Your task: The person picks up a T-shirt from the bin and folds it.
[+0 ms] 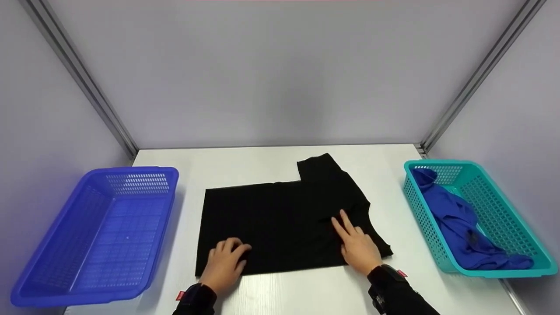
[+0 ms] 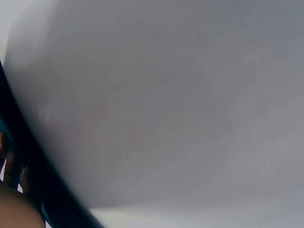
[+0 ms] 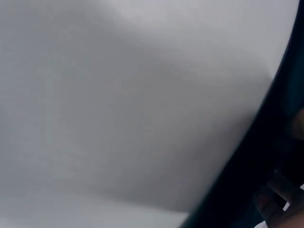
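Note:
A black T-shirt point(image 1: 280, 218) lies flat on the white table, apparently folded lengthwise, its sleeve pointing to the back right. My left hand point(image 1: 224, 264) rests on its near left part, fingers loosely bent. On the right part, my right hand point(image 1: 359, 249) touches the cloth with index and middle fingers stretched out straight; a small crease shows by their tips. In the left wrist view the left hand point(image 2: 16, 204) is dark and partly cut off beside the black cloth. The right wrist view shows the right hand point(image 3: 285, 213) only at its lower right edge.
A blue plastic basket point(image 1: 164, 227) with nothing visible inside stands at the left. At the right stands a teal basket point(image 1: 509, 210) holding a crumpled blue garment point(image 1: 455, 218). Grey panels point(image 1: 280, 78) enclose the white table point(image 1: 236, 164) at the back and both sides.

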The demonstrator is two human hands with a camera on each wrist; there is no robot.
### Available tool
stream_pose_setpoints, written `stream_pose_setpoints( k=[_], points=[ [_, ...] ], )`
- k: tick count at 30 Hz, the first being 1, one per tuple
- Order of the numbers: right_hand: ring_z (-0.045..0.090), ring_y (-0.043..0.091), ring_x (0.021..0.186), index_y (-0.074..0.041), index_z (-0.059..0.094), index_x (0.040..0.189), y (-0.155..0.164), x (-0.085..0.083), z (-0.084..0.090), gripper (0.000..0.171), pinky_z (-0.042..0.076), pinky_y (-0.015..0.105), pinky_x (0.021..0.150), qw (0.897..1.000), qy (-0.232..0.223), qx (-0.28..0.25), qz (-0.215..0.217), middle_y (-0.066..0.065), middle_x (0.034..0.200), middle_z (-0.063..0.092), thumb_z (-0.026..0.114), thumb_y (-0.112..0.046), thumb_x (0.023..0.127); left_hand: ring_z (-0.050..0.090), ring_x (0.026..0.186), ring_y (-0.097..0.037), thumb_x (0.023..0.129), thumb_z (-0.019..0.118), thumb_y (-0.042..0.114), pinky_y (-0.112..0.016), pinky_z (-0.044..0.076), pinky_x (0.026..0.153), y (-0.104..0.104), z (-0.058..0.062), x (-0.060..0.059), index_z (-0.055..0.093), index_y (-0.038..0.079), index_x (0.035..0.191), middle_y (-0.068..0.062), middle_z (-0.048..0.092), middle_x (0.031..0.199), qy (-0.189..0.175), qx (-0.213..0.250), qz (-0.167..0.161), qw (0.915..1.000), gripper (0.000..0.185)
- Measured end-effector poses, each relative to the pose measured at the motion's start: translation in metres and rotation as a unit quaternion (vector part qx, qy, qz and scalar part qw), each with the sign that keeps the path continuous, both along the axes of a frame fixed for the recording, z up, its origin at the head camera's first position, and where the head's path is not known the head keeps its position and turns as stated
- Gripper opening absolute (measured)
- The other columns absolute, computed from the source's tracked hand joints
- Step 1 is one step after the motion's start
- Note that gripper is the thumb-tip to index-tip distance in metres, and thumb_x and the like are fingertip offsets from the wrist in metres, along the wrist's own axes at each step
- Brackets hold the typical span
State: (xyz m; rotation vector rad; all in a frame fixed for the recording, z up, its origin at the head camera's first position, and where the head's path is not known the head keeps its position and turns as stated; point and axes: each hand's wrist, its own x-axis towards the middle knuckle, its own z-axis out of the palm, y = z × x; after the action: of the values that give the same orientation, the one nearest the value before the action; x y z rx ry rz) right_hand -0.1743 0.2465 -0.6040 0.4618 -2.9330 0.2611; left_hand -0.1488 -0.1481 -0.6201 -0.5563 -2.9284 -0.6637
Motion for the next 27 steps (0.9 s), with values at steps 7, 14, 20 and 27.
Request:
stream_pose_setpoints(
  k=[7, 14, 20, 27],
  points=[
    [0.048, 0.023, 0.081, -0.015, 0.049, 0.153, -0.001, 0.000, -0.006, 0.075, 0.045, 0.038, 0.064, 0.999, 0.019, -0.003, -0.026, 0.022, 0.163, 0.030, 0.076, -0.005, 0.084, 0.052, 0.117, -0.034, 0.094, 0.073, 0.019, -0.054, 0.043, 0.089, -0.001, 0.003, 0.000, 0.067, 0.022, 0.127, -0.005, 0.055, 0.126, -0.009, -0.002, 0.005, 0.9999, 0.034],
    [0.054, 0.035, 0.097, -0.018, 0.053, 0.150, -0.001, 0.002, -0.005, 0.062, 0.046, 0.048, 0.073, 0.999, 0.017, 0.025, -0.042, 0.024, 0.133, 0.053, 0.075, -0.023, 0.092, 0.049, 0.110, -0.028, 0.093, 0.074, 0.019, -0.049, 0.043, 0.084, -0.005, 0.013, 0.000, 0.068, 0.023, 0.127, -0.003, 0.053, 0.124, -0.044, -0.015, -0.014, 0.9988, 0.034],
    [0.050, 0.033, 0.094, -0.020, 0.060, 0.144, 0.000, 0.001, -0.003, 0.051, 0.040, 0.047, 0.072, 0.998, -0.005, 0.038, -0.049, 0.019, 0.121, 0.053, 0.072, -0.032, 0.095, 0.046, 0.096, -0.021, 0.091, 0.074, 0.015, -0.042, 0.045, 0.074, -0.009, 0.023, -0.003, 0.071, 0.020, 0.121, -0.001, 0.055, 0.116, -0.047, -0.018, -0.055, 0.9972, 0.030],
    [0.051, 0.044, 0.117, -0.011, 0.068, 0.128, 0.010, -0.009, -0.006, 0.036, 0.044, 0.061, 0.091, 0.999, 0.008, -0.024, -0.044, 0.019, 0.127, 0.055, 0.074, -0.021, 0.094, 0.053, 0.120, -0.039, 0.090, 0.075, 0.010, -0.056, 0.047, 0.095, -0.019, 0.011, -0.021, 0.065, 0.013, 0.133, -0.010, 0.059, 0.134, 0.030, -0.026, 0.015, 0.9991, 0.044]
  ],
)
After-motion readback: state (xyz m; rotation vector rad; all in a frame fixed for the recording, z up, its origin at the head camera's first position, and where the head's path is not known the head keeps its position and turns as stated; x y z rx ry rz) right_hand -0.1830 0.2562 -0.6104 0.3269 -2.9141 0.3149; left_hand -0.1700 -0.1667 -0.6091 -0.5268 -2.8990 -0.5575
